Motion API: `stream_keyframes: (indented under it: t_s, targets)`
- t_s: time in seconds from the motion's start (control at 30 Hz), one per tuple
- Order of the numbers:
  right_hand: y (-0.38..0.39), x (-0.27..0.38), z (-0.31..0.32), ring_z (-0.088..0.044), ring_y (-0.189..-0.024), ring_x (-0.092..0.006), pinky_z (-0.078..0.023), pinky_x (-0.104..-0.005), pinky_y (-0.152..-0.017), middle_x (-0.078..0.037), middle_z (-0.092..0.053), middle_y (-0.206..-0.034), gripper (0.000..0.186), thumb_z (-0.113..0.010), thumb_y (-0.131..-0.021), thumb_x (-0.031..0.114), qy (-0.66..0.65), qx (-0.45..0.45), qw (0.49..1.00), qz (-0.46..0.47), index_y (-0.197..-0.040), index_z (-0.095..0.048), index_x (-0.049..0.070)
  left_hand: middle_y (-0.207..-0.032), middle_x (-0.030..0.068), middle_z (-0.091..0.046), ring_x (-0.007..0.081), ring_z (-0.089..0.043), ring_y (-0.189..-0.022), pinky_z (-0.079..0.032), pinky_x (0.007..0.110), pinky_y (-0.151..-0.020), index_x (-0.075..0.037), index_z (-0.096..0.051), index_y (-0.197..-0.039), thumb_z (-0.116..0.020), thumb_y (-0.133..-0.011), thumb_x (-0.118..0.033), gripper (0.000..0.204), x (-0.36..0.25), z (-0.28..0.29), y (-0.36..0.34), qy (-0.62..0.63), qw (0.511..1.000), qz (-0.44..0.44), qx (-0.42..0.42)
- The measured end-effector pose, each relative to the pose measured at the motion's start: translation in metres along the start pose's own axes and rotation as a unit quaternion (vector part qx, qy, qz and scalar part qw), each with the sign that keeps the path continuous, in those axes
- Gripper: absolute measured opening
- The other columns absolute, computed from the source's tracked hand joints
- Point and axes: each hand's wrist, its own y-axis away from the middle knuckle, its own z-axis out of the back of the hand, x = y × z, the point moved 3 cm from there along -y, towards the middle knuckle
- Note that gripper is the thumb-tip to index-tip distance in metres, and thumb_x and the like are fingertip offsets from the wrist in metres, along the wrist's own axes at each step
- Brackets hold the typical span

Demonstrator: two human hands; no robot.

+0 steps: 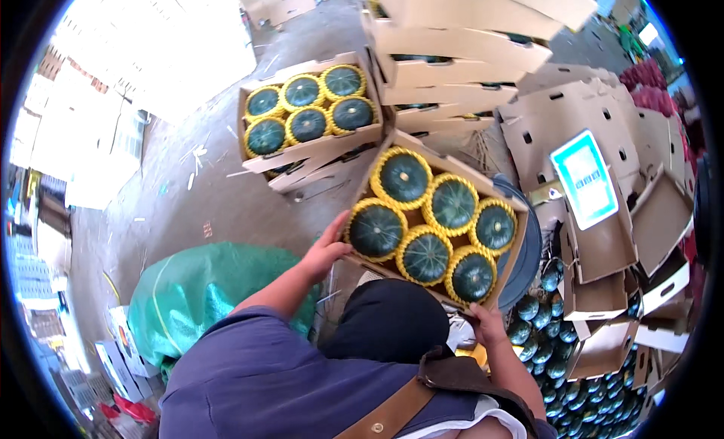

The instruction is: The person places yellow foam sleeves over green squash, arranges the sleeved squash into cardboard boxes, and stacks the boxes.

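Already stacked ahead on the concrete floor (226, 205): several filled cardboard cartons (452, 62), and beside them a lower stack topped by an open carton of six netted squashes (309, 111). Held up in front of the body, tilted: another open carton (441, 216), full with six dark green squashes in yellow foam nets (426, 256), left hand (326, 250) clamped around its near-left edge, right hand (486, 322) curled around its near-right corner. Left loose at lower right: a heap of bare squashes (543, 348) and empty flat cartons (603, 250), so plenty unpacked, judging by the heap.
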Motion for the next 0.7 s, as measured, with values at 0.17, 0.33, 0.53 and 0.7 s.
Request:
stream_keyframes:
  t_s: [0.17,0.33,0.53,0.7]
  targets:
    - [-0.031,0.061,-0.117,-0.044,-0.115,-0.0202,-0.036,-0.0336,-0.098,-0.009,-0.044,-0.125,0.078,-0.068,-0.074,0.007,0.165,0.118,0.979,0.037,-0.137,-0.022,0.006,-0.139,0.0090,-0.034,0.0246,-0.033,-0.128,-0.026,0.035,-0.105,-0.009,-0.026,-0.139,-0.049,-0.068,0.001,0.074,-0.027,0.069,0.062,0.102,0.971,-0.163,-0.142]
    - [-0.041,0.086,-0.246,-0.039,-0.119,-0.0182,-0.033,-0.0312,-0.098,-0.008,-0.040,-0.129,0.082,-0.068,-0.074,0.009,0.252,0.243,0.936,0.051,-0.139,-0.019,0.006,-0.115,0.0102,-0.055,0.0256,-0.053,-0.106,-0.040,0.039,-0.094,-0.003,-0.045,-0.122,-0.047,-0.078,-0.012,0.045,-0.015,0.147,0.124,0.245,0.909,-0.211,-0.261]
    - [-0.119,0.114,-0.334,-0.049,-0.096,-0.0158,-0.043,-0.0332,-0.077,-0.006,-0.050,-0.112,0.074,-0.064,-0.075,0.016,0.298,0.251,0.921,-0.003,-0.137,-0.025,0.015,-0.111,0.0066,-0.055,0.0230,-0.054,-0.100,-0.043,0.039,-0.086,-0.009,-0.046,-0.115,-0.046,-0.080,-0.017,0.036,-0.059,0.177,0.093,0.288,0.878,-0.233,-0.303]
    - [-0.182,0.156,-0.379,-0.053,-0.089,-0.0150,-0.046,-0.0296,-0.072,-0.003,-0.052,-0.104,0.052,-0.056,-0.079,0.024,0.296,0.139,0.942,0.072,-0.127,-0.038,0.016,-0.117,0.0012,-0.050,0.0191,-0.052,-0.097,-0.043,0.038,-0.079,-0.021,-0.038,-0.126,-0.048,-0.079,-0.024,0.048,-0.113,0.182,0.016,0.263,0.890,-0.238,-0.286]
